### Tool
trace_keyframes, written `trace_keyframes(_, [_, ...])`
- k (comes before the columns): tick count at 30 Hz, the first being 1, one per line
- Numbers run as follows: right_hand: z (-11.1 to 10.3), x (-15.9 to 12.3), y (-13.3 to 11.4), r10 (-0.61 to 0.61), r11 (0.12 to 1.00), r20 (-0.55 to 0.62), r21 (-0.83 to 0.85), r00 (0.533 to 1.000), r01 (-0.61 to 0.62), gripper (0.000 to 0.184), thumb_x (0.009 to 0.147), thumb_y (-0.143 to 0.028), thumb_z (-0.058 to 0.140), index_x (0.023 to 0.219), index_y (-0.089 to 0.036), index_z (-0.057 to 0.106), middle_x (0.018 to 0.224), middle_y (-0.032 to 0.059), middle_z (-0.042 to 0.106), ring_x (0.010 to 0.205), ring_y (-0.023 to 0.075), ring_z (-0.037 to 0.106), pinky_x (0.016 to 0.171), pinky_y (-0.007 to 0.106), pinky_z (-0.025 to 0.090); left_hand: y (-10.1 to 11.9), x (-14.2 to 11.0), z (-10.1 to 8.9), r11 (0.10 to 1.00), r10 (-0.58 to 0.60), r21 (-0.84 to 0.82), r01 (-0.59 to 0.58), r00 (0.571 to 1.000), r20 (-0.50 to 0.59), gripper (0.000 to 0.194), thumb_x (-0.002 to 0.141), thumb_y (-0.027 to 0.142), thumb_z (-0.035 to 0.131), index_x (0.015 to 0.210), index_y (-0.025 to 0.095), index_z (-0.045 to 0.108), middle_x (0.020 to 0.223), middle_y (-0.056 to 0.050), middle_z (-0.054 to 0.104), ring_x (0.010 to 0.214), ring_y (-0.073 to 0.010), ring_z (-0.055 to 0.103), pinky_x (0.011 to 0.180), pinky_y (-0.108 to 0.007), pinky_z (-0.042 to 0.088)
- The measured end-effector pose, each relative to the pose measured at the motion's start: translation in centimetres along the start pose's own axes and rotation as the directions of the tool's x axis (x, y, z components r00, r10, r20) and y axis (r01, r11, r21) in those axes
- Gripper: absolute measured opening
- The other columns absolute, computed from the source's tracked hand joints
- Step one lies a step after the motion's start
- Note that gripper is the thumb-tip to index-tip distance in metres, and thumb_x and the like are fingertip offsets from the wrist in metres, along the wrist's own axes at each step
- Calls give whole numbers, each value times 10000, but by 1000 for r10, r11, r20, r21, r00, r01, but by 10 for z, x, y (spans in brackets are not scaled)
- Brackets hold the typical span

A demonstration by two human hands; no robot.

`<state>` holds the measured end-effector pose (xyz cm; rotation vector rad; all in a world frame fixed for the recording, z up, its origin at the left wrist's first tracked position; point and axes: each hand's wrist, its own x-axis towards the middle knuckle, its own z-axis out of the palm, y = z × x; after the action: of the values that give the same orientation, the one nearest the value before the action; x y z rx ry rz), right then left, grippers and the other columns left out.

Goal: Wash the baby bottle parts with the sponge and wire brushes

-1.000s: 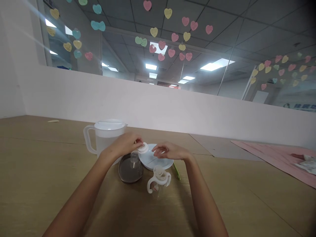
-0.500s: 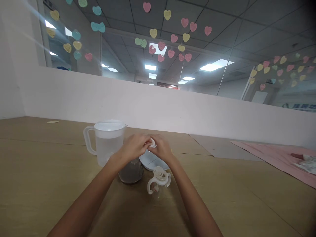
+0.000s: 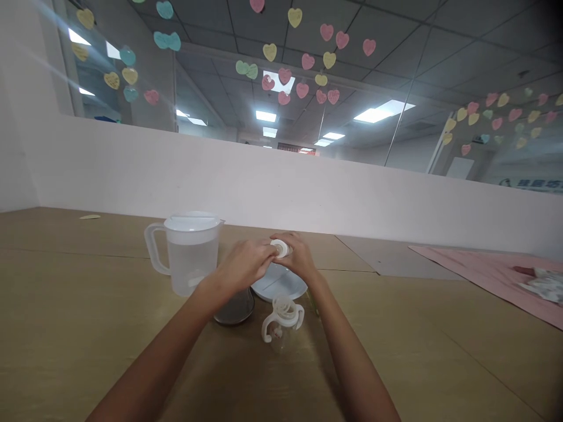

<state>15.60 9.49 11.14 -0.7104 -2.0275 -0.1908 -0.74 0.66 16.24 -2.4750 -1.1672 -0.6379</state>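
A small white ring-shaped bottle collar (image 3: 285,246) is held between both hands, above a white plate (image 3: 279,287). My left hand (image 3: 248,261) pinches its left side, the fingers closed at its opening. Curled around the right and far side is my right hand (image 3: 299,255). Nearer to me stands a clear baby bottle (image 3: 281,337) with white handles and its top uncovered. A dark-looking glass container (image 3: 235,308) sits below my left wrist, which hides its upper part.
A translucent lidded pitcher (image 3: 192,258) with liquid stands left of my hands. Something thin and yellow-green (image 3: 312,303) lies beside my right forearm. At the far right is a pink cloth (image 3: 479,272) with a patterned item on it. A low white wall (image 3: 281,187) closes off the table's back.
The collar has turned, so its round opening now faces me more. My hands have shifted slightly right and more of the plate shows. The view has moved a little.
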Motion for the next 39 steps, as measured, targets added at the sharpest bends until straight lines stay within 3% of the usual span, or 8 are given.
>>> trace_keyframes(11, [-26,8,-23,98,978,178,162,979,-128,491,622,-350,718,1067,-214,561,1083,64,469,1038,201,466,890,330,379,-15,4,7,955,-93,-294,50,986,-135,211,835,258,436,956,209,602,943,-23,632,834,-156,579,725,-250,421])
trace_keyframes(18, [-40,14,-41,154,986,119,52,981,-161,213,719,-336,640,875,-192,634,881,45,517,893,184,494,798,311,398,-11,4,4,874,-212,-472,118,966,-151,203,801,331,498,956,202,487,886,-4,628,869,-158,582,734,-266,435])
trace_keyframes(21, [-47,14,-46,206,978,189,-23,960,-205,154,709,-313,643,783,-178,636,806,42,560,825,184,501,740,306,392,-14,3,4,821,-226,-549,156,972,-62,322,797,405,492,1042,207,425,933,-25,619,915,-171,566,761,-293,433])
trace_keyframes(25, [-68,11,-52,260,966,340,-85,904,-246,147,692,-299,644,763,-171,642,792,44,604,775,179,507,683,292,378,-23,-2,9,677,-65,-701,225,967,246,515,776,472,490,1192,218,323,1098,-70,563,994,-175,538,802,-309,432])
trace_keyframes(29, [-88,7,-61,217,965,504,20,836,-263,170,711,-259,610,867,-192,618,804,11,605,709,135,509,613,243,385,-23,-3,22,693,195,-675,253,836,514,697,615,427,669,1207,214,370,1212,-79,499,1100,-209,471,854,-293,404])
trace_keyframes(32, [-94,4,-66,172,958,588,87,790,-273,176,708,-233,600,878,-199,574,826,-2,593,697,118,509,589,219,388,-13,-1,33,771,259,-608,188,780,570,612,517,389,736,1058,203,518,1111,-44,569,1024,-232,514,833,-295,404])
trace_keyframes(36, [-88,3,-71,136,966,692,67,709,-251,123,688,-201,600,803,-191,556,760,-10,576,662,114,505,554,210,367,-2,1,50,707,367,-692,145,761,535,360,525,296,736,839,198,589,888,22,629,886,-191,562,747,-252,425])
trace_keyframes(39, [-77,3,-75,142,967,734,42,664,-253,120,667,-173,607,774,-188,556,738,-16,571,643,110,499,542,205,352,-2,1,61,699,323,-681,218,754,572,314,495,286,745,744,182,584,821,25,619,818,-182,569,668,-238,432])
